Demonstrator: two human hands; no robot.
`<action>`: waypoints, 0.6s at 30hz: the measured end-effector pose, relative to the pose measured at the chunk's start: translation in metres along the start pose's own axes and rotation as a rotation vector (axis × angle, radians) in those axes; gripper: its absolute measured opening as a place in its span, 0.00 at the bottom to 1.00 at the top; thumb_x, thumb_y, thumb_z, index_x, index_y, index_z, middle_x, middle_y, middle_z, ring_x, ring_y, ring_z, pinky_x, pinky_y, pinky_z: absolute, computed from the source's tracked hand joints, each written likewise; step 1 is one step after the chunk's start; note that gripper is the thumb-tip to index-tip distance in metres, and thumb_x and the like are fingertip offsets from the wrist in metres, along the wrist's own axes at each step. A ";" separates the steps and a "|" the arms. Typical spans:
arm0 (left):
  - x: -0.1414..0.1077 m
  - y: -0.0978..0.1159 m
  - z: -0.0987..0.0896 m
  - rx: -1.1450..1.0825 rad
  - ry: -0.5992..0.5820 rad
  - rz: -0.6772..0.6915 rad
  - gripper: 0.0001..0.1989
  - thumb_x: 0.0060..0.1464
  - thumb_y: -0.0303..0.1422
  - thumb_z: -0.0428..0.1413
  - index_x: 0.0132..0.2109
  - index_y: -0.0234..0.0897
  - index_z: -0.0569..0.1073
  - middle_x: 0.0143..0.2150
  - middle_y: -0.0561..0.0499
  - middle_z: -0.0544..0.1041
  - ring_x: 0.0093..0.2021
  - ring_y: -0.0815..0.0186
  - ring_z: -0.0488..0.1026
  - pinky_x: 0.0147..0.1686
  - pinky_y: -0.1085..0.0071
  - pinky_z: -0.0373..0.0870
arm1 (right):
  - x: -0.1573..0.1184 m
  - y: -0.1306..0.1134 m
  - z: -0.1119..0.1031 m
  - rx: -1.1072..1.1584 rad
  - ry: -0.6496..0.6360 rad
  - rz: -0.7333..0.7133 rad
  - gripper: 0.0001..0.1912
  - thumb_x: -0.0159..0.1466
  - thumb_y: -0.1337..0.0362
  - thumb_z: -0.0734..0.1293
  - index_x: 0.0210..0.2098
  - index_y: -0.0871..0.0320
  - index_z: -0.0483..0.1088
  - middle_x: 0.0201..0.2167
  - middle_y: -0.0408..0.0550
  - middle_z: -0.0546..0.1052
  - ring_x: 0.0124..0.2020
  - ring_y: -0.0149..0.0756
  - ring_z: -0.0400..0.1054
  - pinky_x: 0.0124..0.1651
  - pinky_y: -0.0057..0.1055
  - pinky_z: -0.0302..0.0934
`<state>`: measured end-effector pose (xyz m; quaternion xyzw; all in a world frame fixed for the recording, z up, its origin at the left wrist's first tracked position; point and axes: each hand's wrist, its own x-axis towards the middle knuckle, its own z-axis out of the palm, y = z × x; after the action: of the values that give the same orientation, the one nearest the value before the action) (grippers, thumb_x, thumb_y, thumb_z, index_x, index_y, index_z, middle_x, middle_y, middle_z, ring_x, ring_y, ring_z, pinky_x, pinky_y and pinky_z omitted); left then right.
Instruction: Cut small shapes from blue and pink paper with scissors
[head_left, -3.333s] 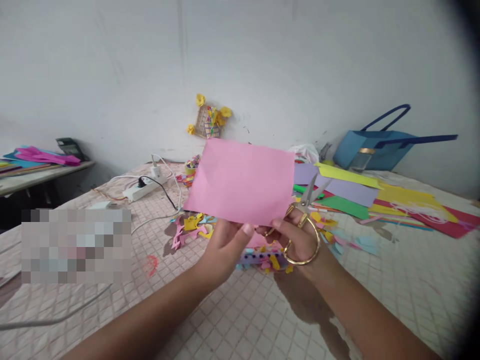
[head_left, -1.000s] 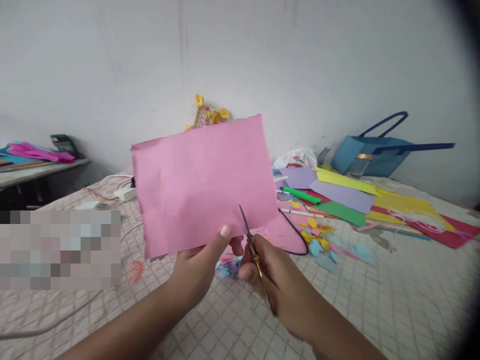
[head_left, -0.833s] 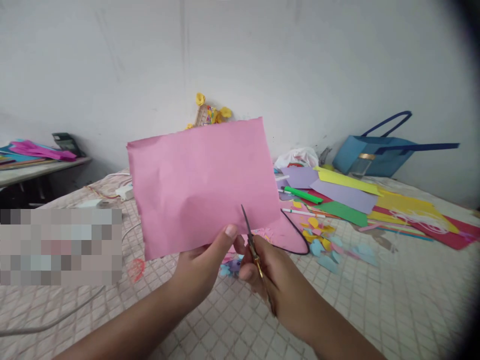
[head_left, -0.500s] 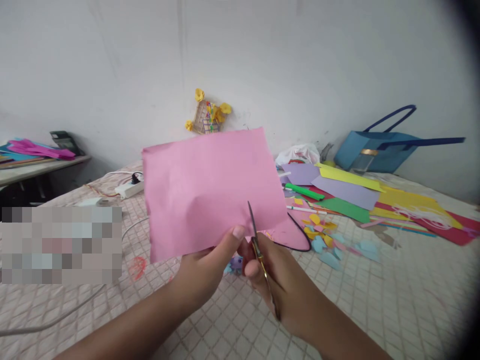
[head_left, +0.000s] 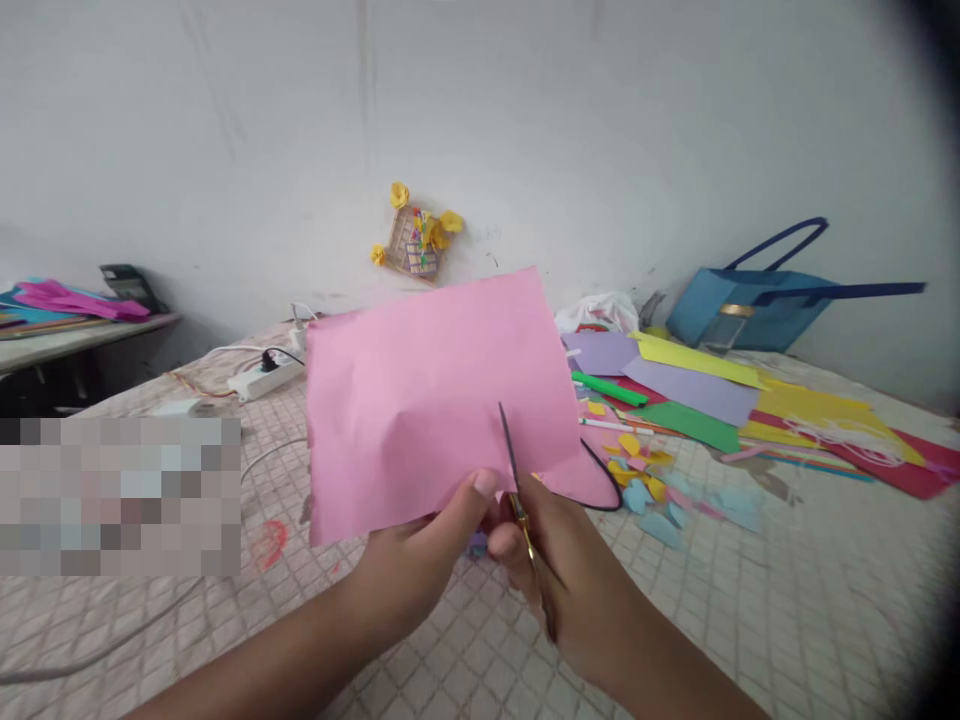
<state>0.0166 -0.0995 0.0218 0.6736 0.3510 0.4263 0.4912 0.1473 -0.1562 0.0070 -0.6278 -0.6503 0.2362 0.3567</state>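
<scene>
One pink sheet point(head_left: 420, 400) stands before you in the head view, raised above the table point(head_left: 435, 660). Your left hand point(head_left: 427, 555) pinches its lower edge, thumb on the near face and fingers behind. Your right hand point(head_left: 570, 560), curled around the scissors point(head_left: 523, 518), is just right of that thumb and is the nearer to the sheet's lower right corner. From your right hand, the sheet lies up and to the left; its long axis runs left to right, rising slightly rightward, while the visible blade stands steeply across it, over the near face. You cannot tell whether the blades are parted. Compared with a second ago, the sheet sits lower and further right, uncovering more of the woven ornament point(head_left: 403, 230) beyond its top edge.
</scene>
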 end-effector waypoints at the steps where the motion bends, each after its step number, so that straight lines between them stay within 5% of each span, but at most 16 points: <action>1: 0.000 0.000 0.000 0.002 -0.006 -0.015 0.15 0.53 0.37 0.50 0.21 0.39 0.70 0.22 0.56 0.74 0.26 0.70 0.72 0.28 0.77 0.70 | 0.000 0.000 0.000 -0.006 -0.007 0.008 0.21 0.61 0.42 0.56 0.34 0.55 0.62 0.28 0.45 0.70 0.30 0.37 0.65 0.32 0.30 0.56; 12: 0.000 -0.009 0.000 -0.080 -0.097 -0.058 0.15 0.54 0.41 0.51 0.24 0.39 0.72 0.23 0.55 0.75 0.27 0.67 0.74 0.29 0.74 0.71 | 0.000 0.000 -0.001 0.014 -0.061 0.048 0.23 0.61 0.42 0.54 0.37 0.55 0.62 0.26 0.44 0.68 0.25 0.33 0.63 0.28 0.27 0.54; 18: 0.006 -0.022 -0.002 -0.233 0.154 0.060 0.08 0.50 0.39 0.54 0.33 0.40 0.72 0.33 0.53 0.75 0.43 0.62 0.71 0.45 0.67 0.68 | -0.001 -0.005 -0.002 -0.033 -0.064 0.020 0.18 0.63 0.46 0.56 0.38 0.55 0.62 0.31 0.46 0.70 0.29 0.34 0.63 0.30 0.28 0.53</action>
<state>0.0156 -0.0871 0.0024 0.5875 0.3152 0.5291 0.5249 0.1455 -0.1578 0.0118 -0.6323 -0.6587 0.2488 0.3231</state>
